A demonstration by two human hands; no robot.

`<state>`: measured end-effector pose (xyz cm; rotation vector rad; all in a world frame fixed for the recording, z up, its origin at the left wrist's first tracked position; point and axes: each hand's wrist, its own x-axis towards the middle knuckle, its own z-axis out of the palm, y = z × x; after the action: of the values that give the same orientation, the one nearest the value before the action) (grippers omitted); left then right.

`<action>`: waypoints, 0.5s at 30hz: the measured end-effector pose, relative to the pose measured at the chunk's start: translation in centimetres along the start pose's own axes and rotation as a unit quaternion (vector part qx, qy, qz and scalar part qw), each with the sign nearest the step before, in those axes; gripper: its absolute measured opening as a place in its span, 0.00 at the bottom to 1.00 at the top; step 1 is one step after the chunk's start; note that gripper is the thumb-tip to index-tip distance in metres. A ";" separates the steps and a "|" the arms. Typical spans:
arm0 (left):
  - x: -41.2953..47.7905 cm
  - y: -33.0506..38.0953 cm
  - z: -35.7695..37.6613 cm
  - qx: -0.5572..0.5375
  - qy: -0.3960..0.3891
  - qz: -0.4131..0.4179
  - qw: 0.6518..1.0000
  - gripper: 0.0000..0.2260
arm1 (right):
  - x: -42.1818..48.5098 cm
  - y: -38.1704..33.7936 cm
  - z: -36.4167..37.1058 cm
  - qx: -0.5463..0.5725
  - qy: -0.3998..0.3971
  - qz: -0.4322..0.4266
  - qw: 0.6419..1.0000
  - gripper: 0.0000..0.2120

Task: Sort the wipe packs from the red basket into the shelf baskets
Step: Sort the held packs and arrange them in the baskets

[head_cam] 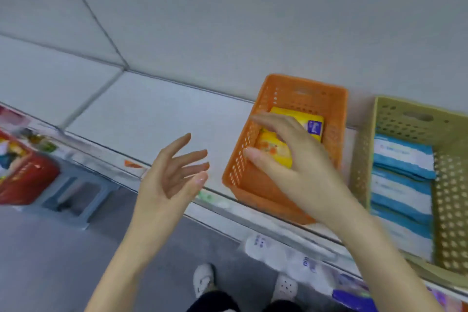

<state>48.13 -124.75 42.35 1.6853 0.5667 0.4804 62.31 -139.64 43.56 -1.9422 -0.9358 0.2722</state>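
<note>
One yellow wipe pack (274, 151) sits inside orange basket (316, 94) on the shelf (152, 114), directly under the right hand (304, 164), thumb and fingers curled round it. Left hand (167, 180) released, empty, left of basket.

Perforated plastic orange basket (283, 149) holds a glossy yellow film pack (274, 148).

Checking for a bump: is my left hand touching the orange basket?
Apart. The head view shows bare white shelf between the left hand fingertips and the orange basket wall.
</note>
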 end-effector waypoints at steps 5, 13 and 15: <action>-3.3 -5.3 -11.5 -0.044 0.087 -0.043 0.994 0.22 | 1.5 -5.6 14.0 0.047 -0.057 -0.020 0.997 0.21; -8.3 -17.9 -32.8 -0.018 0.234 -0.179 0.956 0.21 | 3.4 -11.1 40.4 0.095 -0.258 0.045 0.961 0.16; -10.1 -20.3 -36.6 -0.035 0.293 -0.211 0.932 0.19 | 4.1 -12.1 44.7 0.069 -0.290 0.043 0.954 0.14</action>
<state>16.03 -99.40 28.98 1.2847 1.3000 0.6771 35.35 -104.27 30.02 -1.8014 -1.1648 0.9727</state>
